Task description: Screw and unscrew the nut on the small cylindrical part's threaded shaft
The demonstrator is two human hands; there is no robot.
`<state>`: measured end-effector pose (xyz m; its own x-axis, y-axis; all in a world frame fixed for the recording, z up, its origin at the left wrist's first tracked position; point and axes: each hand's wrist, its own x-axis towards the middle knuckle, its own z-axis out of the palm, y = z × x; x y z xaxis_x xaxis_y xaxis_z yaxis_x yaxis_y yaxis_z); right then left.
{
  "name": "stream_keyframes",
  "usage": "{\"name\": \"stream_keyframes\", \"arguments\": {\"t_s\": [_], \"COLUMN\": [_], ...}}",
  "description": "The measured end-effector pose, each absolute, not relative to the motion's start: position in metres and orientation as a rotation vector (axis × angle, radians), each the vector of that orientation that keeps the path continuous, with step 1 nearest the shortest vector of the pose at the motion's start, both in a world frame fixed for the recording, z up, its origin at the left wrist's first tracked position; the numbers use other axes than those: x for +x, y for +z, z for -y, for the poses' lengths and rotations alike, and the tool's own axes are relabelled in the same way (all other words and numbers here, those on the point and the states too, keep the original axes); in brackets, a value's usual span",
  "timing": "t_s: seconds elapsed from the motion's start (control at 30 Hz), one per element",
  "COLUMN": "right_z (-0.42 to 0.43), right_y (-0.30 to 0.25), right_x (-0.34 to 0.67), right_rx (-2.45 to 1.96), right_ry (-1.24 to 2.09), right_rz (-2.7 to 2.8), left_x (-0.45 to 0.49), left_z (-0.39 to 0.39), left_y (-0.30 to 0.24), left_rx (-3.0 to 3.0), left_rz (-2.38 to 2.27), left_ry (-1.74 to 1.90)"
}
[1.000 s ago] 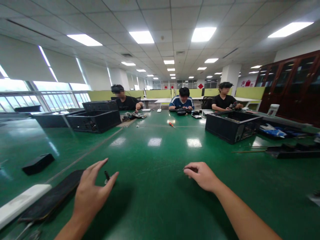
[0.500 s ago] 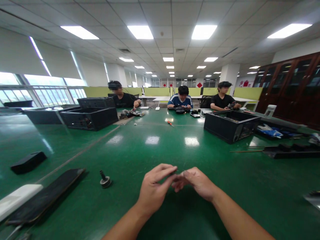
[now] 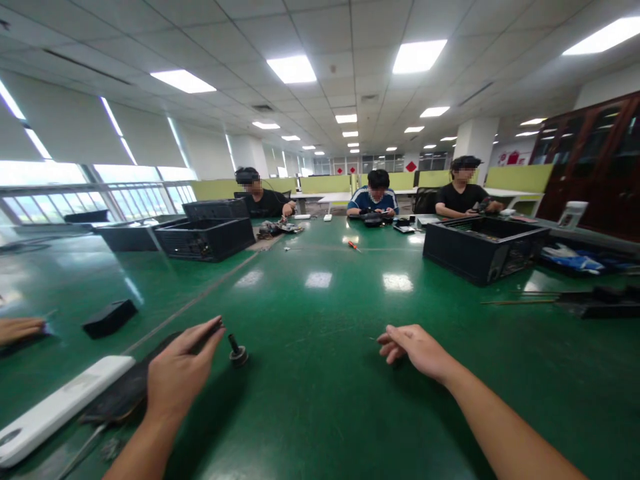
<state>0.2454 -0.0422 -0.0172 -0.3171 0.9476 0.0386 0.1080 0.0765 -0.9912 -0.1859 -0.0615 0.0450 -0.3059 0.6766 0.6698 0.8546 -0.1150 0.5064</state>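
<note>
My left hand [image 3: 181, 373] reaches over the green table [image 3: 320, 373], its thumb and forefinger pressed together in a pinch just left of a small black part with a round base and upright stem [image 3: 238, 353]. What the pinch holds, if anything, is too small to see. The hand hovers above a flat black panel [image 3: 120, 400]. My right hand [image 3: 416, 349] rests palm down on the table to the right, fingers loosely apart and holding nothing.
A white strip [image 3: 55, 412] lies beside the panel and a small black box [image 3: 110, 318] lies farther left. Another person's hand [image 3: 19, 329] shows at the left edge. Black computer cases [image 3: 205, 238] [image 3: 483, 248] and a red screwdriver [image 3: 354, 245] lie farther off. Three people sit at the far end.
Half a second ago both hands met fingertip to fingertip at the centre. They have since parted: the left swung left to the small black part, the right drew slightly right.
</note>
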Motion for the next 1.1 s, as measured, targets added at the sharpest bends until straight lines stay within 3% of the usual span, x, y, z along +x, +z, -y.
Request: {"name": "stream_keyframes", "arguments": {"t_s": [1.1], "right_z": [0.039], "right_y": [-0.017], "right_x": [0.246], "right_rx": [-1.121], "right_ry": [1.287], "right_rz": [1.679], "left_x": [-0.187], "left_z": [0.054], "left_y": [0.026], "left_rx": [-1.927], "left_rz": [1.603], "left_ry": [-1.161]}}
